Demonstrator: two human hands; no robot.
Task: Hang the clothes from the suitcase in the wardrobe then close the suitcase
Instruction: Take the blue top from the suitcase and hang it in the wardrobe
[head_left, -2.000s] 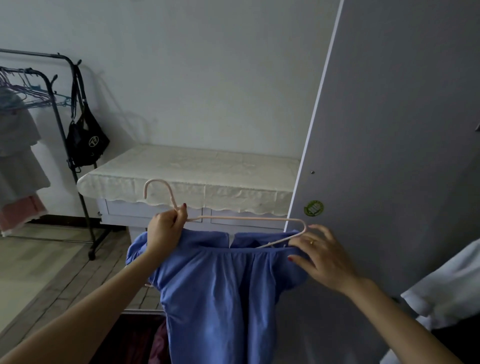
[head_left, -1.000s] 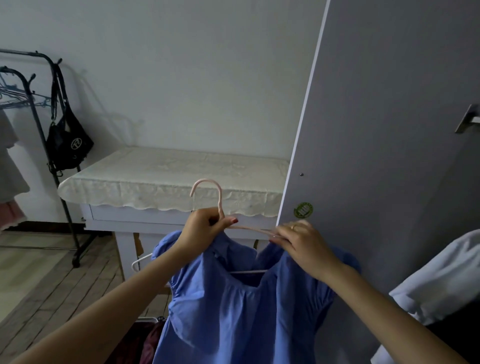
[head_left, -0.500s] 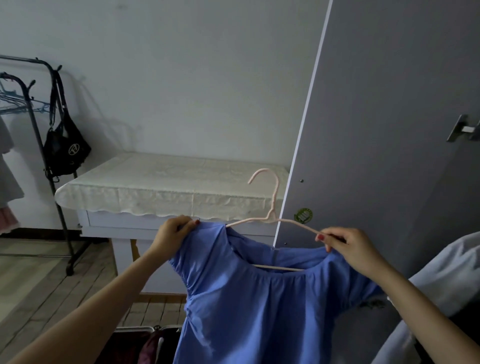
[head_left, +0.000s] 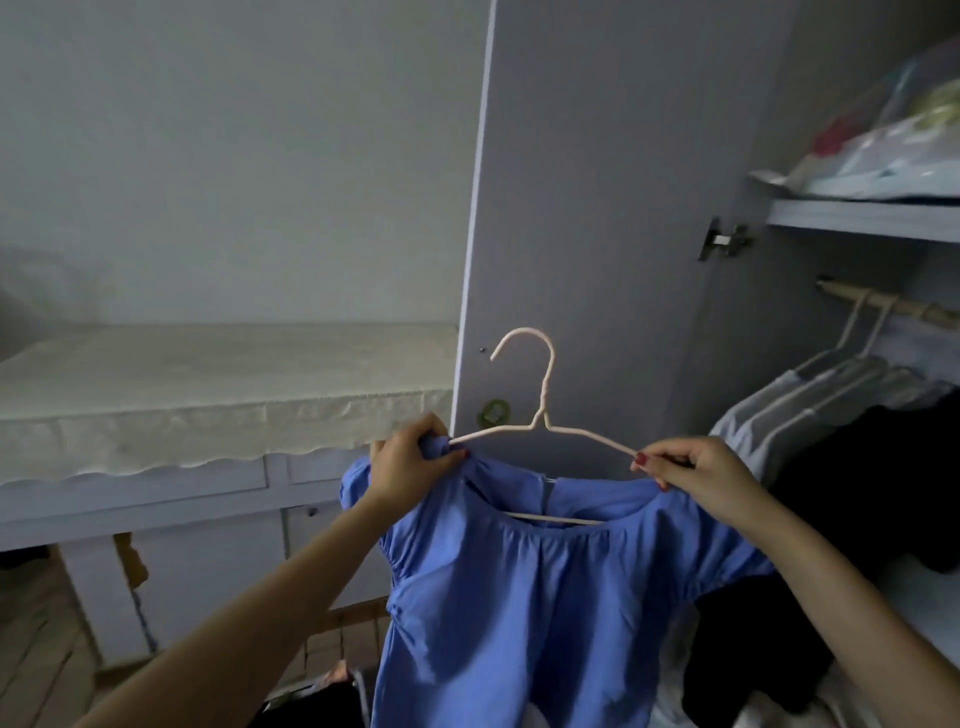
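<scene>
step: blue top (head_left: 545, 597) is being seated on the pink wire hanger (head_left: 543, 415), held up in front of the open wardrobe door (head_left: 597, 208)
left hand (head_left: 410, 467): fingers curled tight, left shoulder of the top bunched and gripped over the hanger's left arm
right hand (head_left: 696, 473): thumb and fingertips pinched on the hanger's right arm at the neckline
hanger: hook free, upright, left of the wardrobe rail (head_left: 893, 304)
rail: other hangers with clothes already hung there
handling: fabric judged light, soft, slippery on thin wire; wire judged springy
hold: best taken at the hook neck once both shoulders are seated
suitcase: probably the dark edge below the top, too cropped to confirm
</scene>
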